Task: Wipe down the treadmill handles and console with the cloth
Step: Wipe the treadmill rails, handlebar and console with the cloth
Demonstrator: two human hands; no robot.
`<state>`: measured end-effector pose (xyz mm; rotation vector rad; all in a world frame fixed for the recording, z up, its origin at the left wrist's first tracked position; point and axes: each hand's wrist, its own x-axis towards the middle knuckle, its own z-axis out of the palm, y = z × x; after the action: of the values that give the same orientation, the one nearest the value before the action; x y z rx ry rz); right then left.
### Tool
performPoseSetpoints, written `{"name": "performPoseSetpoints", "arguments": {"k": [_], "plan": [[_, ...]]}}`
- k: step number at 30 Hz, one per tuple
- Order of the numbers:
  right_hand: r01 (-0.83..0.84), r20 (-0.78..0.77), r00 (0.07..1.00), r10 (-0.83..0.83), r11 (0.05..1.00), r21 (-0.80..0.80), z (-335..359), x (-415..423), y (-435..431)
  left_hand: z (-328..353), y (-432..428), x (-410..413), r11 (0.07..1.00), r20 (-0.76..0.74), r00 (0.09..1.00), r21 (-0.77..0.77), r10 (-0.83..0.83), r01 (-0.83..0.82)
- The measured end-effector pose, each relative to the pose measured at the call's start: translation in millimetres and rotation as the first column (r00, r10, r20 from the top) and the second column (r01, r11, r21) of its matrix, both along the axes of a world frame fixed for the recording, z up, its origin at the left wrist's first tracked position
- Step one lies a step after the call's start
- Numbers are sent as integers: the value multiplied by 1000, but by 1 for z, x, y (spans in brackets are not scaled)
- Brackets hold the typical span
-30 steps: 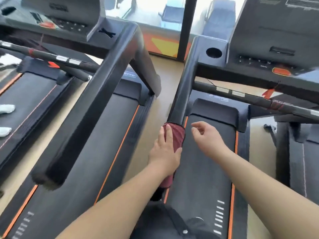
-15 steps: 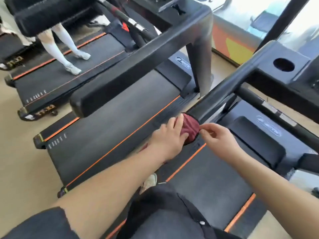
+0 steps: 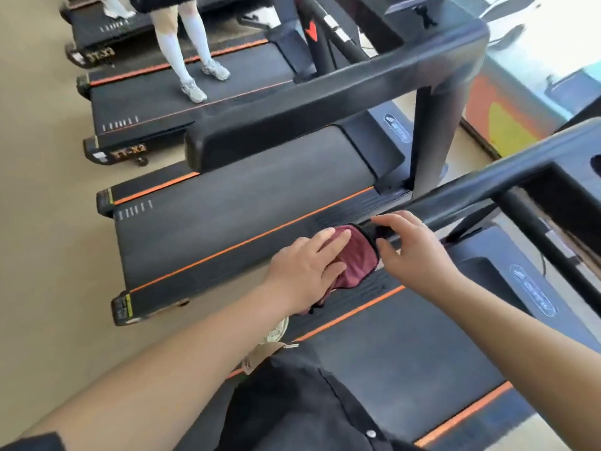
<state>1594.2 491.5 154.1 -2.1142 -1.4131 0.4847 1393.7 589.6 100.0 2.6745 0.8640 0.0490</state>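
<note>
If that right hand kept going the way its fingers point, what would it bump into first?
Most likely the maroon cloth draped over the end of the black handrail; the right hand has fingers above and thumb below that rail, aimed left at the cloth's edge. Depth is unclear.

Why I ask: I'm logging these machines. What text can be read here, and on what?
"TT-X2": on the nearer rear end cap, at the left.
"TT-X2": on the farther rear end cap, behind it.
left hood logo: too blurred to read.
right hood logo: too blurred to read.
</note>
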Motion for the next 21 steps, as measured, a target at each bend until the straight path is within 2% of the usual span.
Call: {"name": "performPoseSetpoints", "arguments": {"k": [3, 5, 8, 10, 13, 15, 17, 19, 21], "plan": [[47, 55, 997, -48, 999, 23, 0, 7, -3, 14, 4, 55, 992, -122, 986, -33, 115, -120], [-7, 132, 991, 6, 1000, 10, 4, 9, -4, 19, 4, 85, 976, -146, 971, -78, 190, -203], [-68, 272, 956, 107, 986, -151, 11, 28, 3, 13, -7, 92, 967, -103, 962, 49, 253, -249], [-78, 346, 919, 189, 948, -310, 15, 47, 7, 2, -21, 70, 975, -28, 986, 161, 161, -155], [-72, 391, 877, 280, 880, -470, 18, 71, 10, -16, -20, 21, 969, 179, 983, 245, -27, -18], [-41, 357, 910, 212, 901, -431, 17, 80, 9, -22, -12, -7, 969, 251, 963, 243, -95, 33], [-12, 331, 935, 127, 944, -330, 14, 82, 9, -24, -9, -21, 975, 258, 960, 217, -105, 48], [-3, 345, 932, 115, 951, -310, 11, 82, 10, -18, -9, -11, 982, 205, 978, 189, -30, -10], [-13, 362, 923, 128, 953, -304, 8, 83, 11, -4, -8, 23, 979, 53, 993, 174, 101, -109]]}}
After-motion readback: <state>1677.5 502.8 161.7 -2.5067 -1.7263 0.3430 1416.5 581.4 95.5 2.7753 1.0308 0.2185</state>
